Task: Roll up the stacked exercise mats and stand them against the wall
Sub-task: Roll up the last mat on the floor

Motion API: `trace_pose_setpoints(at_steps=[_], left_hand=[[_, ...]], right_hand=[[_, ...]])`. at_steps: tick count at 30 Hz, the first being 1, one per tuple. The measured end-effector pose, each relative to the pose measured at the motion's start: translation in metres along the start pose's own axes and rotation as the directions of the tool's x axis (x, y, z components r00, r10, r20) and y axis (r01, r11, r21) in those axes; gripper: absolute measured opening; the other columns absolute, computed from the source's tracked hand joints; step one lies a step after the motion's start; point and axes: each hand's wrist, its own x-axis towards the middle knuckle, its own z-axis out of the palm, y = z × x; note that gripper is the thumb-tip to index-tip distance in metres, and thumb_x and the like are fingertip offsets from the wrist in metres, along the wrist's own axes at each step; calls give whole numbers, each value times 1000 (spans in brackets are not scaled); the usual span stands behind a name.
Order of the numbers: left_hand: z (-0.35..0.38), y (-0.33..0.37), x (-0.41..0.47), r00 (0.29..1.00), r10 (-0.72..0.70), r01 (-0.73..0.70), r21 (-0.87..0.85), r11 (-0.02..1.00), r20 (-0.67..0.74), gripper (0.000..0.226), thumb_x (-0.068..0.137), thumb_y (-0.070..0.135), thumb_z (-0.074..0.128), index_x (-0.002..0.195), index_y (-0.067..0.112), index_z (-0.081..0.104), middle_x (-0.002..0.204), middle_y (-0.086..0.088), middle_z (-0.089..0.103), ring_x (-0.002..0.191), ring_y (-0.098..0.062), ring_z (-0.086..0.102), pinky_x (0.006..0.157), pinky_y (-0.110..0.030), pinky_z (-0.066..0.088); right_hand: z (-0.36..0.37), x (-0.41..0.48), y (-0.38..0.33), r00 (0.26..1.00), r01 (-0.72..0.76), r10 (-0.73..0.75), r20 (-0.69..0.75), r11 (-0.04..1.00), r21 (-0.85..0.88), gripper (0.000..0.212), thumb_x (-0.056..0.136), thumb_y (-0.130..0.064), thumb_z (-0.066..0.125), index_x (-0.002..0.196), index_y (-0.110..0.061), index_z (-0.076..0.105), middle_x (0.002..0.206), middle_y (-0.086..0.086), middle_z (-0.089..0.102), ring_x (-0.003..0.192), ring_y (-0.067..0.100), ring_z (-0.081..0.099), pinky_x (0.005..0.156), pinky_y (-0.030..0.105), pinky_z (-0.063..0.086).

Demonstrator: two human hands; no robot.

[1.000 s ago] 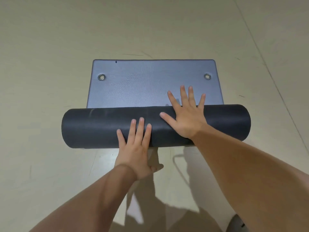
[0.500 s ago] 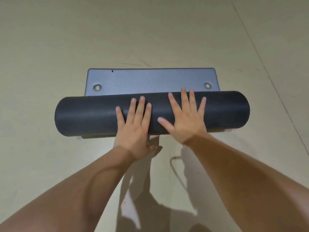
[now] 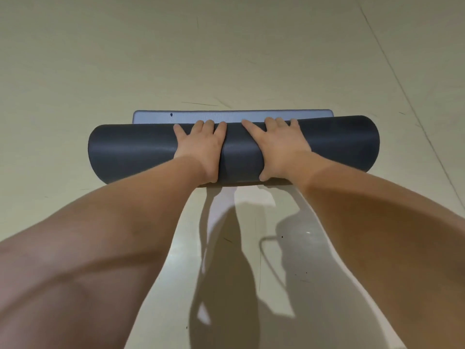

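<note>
A dark grey exercise mat (image 3: pixel 130 152) lies across the floor, rolled almost fully into a thick cylinder. Only a thin strip of its flat blue-grey end (image 3: pixel 251 114) shows beyond the roll; the eyelets are hidden. My left hand (image 3: pixel 201 147) rests palm-down on the roll's middle, fingers curled over the far top. My right hand (image 3: pixel 279 144) lies beside it on the roll, fingers over the top and thumb down the near side. Both press on the roll.
Pale beige floor (image 3: pixel 226 46) surrounds the mat on all sides. A thin seam line (image 3: pixel 402 84) runs diagonally at the right. My forearms and their shadows fill the near floor. No wall or other mats are in view.
The roll has moved away from me over the flat end, covering both eyelets and leaving only a narrow strip. Both hands moved with it and now curl over its top.
</note>
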Motion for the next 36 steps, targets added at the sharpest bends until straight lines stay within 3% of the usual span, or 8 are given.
trace_pose_setpoints(at_steps=[5,13,18,23,25,28,32,36], left_hand=[[-4,-2,-10,999,50,-50,19,999,3,90,66,29,81,141,23,32,126,-4,50,119,-27,48,102,-63,36],[15,23,-115,989,128,-129,1,992,79,83,77,29,73,146,23,28,134,-5,50,127,-28,46,105,-64,32],[31,44,-190,966,165,-170,5,985,198,79,77,24,73,142,24,28,127,-4,51,120,-27,48,100,-59,35],[23,39,-175,955,148,-129,-88,988,257,92,69,25,81,146,25,29,129,-1,51,122,-25,47,103,-59,35],[17,33,-163,938,140,-106,-122,987,318,115,65,34,87,156,28,18,152,-4,39,143,-27,33,115,-66,23],[18,29,-164,952,95,-64,-114,991,292,132,71,48,84,162,30,-10,170,-4,-11,157,-29,-12,118,-71,0],[25,32,-184,993,107,-100,-143,985,41,118,80,52,68,161,24,-12,168,-6,-21,155,-30,-21,120,-68,-5],[47,41,-187,990,96,-89,-73,993,100,145,68,64,77,154,22,-32,162,-9,-36,151,-32,-32,118,-68,-8]], right_hand=[[-1,-18,-7,999,4,-4,-33,1000,8,116,70,-54,83,160,-34,13,123,11,58,111,34,58,99,51,46],[23,-129,-59,993,-47,33,116,993,112,113,83,-53,77,164,-31,2,138,14,52,126,35,50,113,56,37],[63,-210,-83,999,-9,13,-38,992,123,114,63,-55,91,160,-26,38,130,19,63,118,39,61,104,64,46],[69,-233,-98,991,-78,93,-94,985,156,125,64,-83,72,165,-29,21,169,24,19,156,46,18,118,76,11],[73,-235,-104,986,-116,138,-91,970,215,121,70,-94,48,166,-29,12,172,23,7,158,47,7,119,76,6],[70,-220,-103,981,-155,178,-74,956,248,112,77,-97,26,166,-33,0,174,20,-2,159,44,-3,121,74,0],[54,-181,-81,986,-162,168,1,949,269,104,81,-96,16,163,-39,-15,174,10,-17,158,36,-19,122,68,-9],[41,-149,-62,985,-161,173,-9,933,322,101,82,-96,8,165,-40,-8,175,9,-9,159,36,-16,122,69,-9]])
